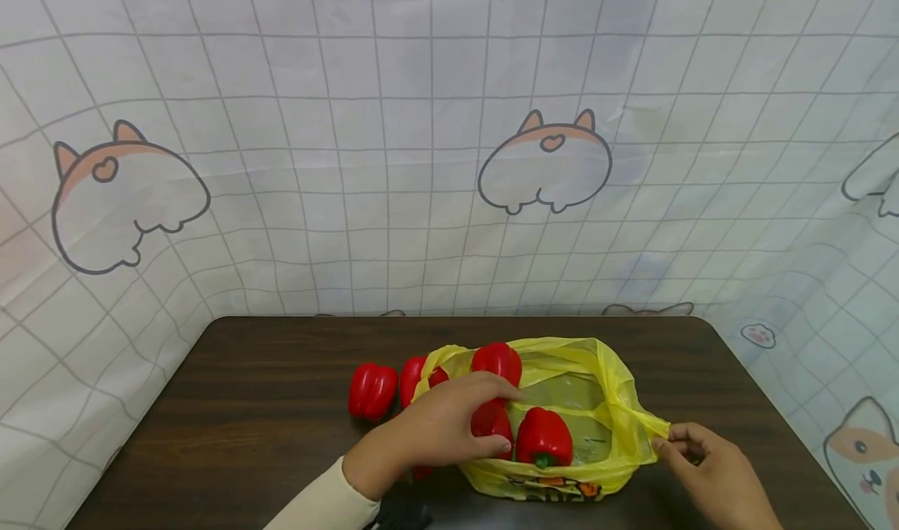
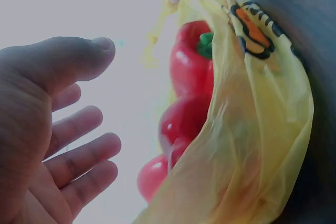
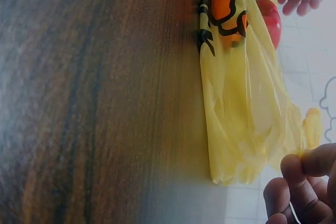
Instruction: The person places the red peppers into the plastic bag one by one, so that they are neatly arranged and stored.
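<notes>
A yellow plastic bag [image 1: 621, 393] with an orange-and-black print lies on its base, its mouth spread wide. Red bell peppers show inside it: one with a green stem [image 1: 544, 438], one partly behind my left hand, and one at the back rim [image 1: 497, 361]. My left hand [image 1: 442, 425] hovers over the bag's left side, fingers apart and relaxed, and the left wrist view shows nothing in its grasp. At the bag's right end my right hand [image 1: 712, 467] pinches the edge between thumb and finger, pulling it out to a point.
Left of the bag a red bell pepper [image 1: 373, 391] lies on the dark wooden table [image 1: 267, 413], with another pepper [image 1: 413, 378] beside it. More red shows beneath my left wrist. A black object [image 1: 400, 516] sits by the sleeve. A patterned white cloth [image 1: 407, 163] hangs behind.
</notes>
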Demonstrator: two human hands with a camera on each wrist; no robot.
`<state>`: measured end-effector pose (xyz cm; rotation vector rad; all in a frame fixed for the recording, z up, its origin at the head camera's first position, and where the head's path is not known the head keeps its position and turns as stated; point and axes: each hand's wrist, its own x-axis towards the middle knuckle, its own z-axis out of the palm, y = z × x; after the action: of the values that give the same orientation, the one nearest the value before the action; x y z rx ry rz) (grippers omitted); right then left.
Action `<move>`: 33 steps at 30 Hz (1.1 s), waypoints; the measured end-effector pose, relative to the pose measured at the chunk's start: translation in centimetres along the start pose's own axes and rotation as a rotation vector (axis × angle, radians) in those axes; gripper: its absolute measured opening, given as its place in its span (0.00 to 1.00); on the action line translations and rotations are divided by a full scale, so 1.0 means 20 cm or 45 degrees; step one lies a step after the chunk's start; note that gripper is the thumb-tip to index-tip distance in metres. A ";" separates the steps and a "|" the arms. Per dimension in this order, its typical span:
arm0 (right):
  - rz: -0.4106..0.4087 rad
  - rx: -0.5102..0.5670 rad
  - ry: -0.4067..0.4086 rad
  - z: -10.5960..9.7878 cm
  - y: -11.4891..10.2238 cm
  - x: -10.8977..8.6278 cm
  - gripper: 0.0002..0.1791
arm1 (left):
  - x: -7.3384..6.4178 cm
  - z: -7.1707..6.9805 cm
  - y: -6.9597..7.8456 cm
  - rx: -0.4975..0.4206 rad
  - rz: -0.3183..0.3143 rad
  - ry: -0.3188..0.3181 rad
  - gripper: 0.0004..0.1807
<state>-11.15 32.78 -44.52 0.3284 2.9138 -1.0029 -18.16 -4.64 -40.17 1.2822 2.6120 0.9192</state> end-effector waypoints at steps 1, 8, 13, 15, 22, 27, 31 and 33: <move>0.001 0.000 -0.001 0.00 0.00 0.00 0.35 | -0.01 -0.01 0.00 -0.002 -0.010 0.006 0.30; -0.004 0.002 -0.008 0.00 0.00 0.01 0.35 | -0.07 -0.08 -0.04 -0.017 -0.079 0.077 0.32; -0.014 -0.003 -0.007 0.00 -0.01 0.00 0.35 | -0.13 -0.12 -0.08 -0.054 -0.115 0.123 0.34; -0.012 -0.004 -0.008 0.00 -0.01 0.00 0.34 | -0.15 -0.14 -0.10 -0.061 -0.113 0.162 0.33; -0.016 -0.005 -0.005 -0.01 0.00 0.00 0.33 | -0.25 -0.19 -0.16 -0.065 -0.076 0.291 0.34; -0.011 -0.005 -0.001 0.00 0.00 0.00 0.33 | -0.30 -0.21 -0.21 -0.078 -0.102 0.318 0.33; -0.008 -0.008 0.000 0.00 0.00 0.00 0.34 | -0.34 -0.23 -0.24 -0.065 -0.119 0.333 0.33; -0.006 -0.010 0.002 0.00 0.00 0.00 0.34 | -0.36 -0.24 -0.25 -0.054 -0.133 0.346 0.33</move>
<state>-11.09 32.74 -44.42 0.3218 2.9202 -0.9924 -18.64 -14.64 -40.30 1.0658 2.8089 1.1992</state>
